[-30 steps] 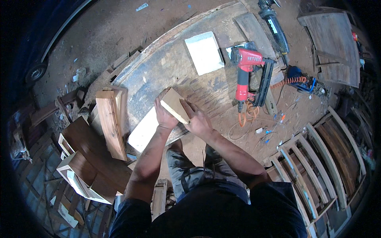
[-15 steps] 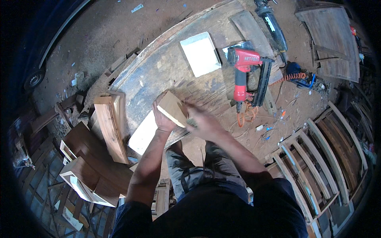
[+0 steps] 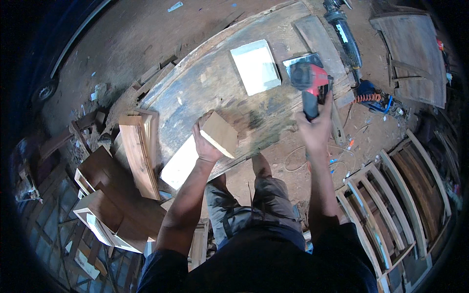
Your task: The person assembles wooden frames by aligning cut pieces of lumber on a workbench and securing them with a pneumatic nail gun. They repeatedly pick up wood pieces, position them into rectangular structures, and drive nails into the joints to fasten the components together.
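Note:
My left hand [image 3: 207, 148] grips a small light-brown wooden box-like piece [image 3: 220, 133] by its left side, holding it tilted over the near edge of the worktable. To the right, my right hand [image 3: 316, 128] is closed around a red and black nail gun [image 3: 316, 78], partly blurred, its head toward the far side. Behind the gun lies a shiny flat metal-looking piece [image 3: 293, 62]. A white shallow open box [image 3: 255, 67] rests on the table between the two hands, farther away. Close to my left forearm is a white flat board [image 3: 181, 163].
The worn wooden worktable [image 3: 195, 83] has a curved far edge. Wooden boards [image 3: 137, 156] and a brown cabinet-like piece [image 3: 117, 195] stand on the left. A power tool [image 3: 344, 36] lies at the far right, near an orange coiled hose [image 3: 367, 97]. Slatted wooden frames [image 3: 386, 195] stand at the right.
My right hand has left the wooden piece and moved right to the nail gun, which has turned and shifted. My left hand still holds the wooden piece.

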Action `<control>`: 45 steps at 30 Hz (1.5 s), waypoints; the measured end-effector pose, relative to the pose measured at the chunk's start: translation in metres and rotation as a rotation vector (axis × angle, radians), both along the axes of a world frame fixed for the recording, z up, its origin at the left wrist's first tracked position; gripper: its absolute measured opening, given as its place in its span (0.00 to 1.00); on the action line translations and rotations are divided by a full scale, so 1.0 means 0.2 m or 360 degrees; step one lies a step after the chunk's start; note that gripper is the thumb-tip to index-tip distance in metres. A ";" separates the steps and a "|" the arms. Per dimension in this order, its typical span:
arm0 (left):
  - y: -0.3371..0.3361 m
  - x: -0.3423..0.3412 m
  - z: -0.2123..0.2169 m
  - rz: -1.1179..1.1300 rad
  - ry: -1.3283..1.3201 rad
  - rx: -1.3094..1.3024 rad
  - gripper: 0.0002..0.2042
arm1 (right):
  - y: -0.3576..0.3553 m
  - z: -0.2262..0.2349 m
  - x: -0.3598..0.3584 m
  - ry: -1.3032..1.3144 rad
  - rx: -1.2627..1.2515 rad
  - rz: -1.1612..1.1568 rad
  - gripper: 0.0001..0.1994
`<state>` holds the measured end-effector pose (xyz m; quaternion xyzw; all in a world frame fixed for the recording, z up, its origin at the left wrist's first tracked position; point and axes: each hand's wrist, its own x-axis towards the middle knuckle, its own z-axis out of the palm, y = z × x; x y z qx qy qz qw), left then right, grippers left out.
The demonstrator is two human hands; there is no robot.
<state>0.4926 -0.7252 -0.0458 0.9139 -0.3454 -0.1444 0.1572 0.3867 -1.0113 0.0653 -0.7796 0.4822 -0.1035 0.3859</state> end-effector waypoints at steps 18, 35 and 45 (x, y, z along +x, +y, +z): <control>0.00 0.01 0.03 0.0080 0.0006 -0.0183 0.51 | -0.03 -0.17 0.26 0.0290 0.2347 0.0392 0.08; 0.02 0.00 0.01 0.0222 0.0097 -0.0237 0.48 | 0.09 0.02 0.26 0.0289 0.1068 0.0168 0.06; 0.02 0.01 0.01 0.0176 0.0084 -0.0303 0.50 | 0.10 -0.10 0.29 0.0293 0.2007 0.0216 0.05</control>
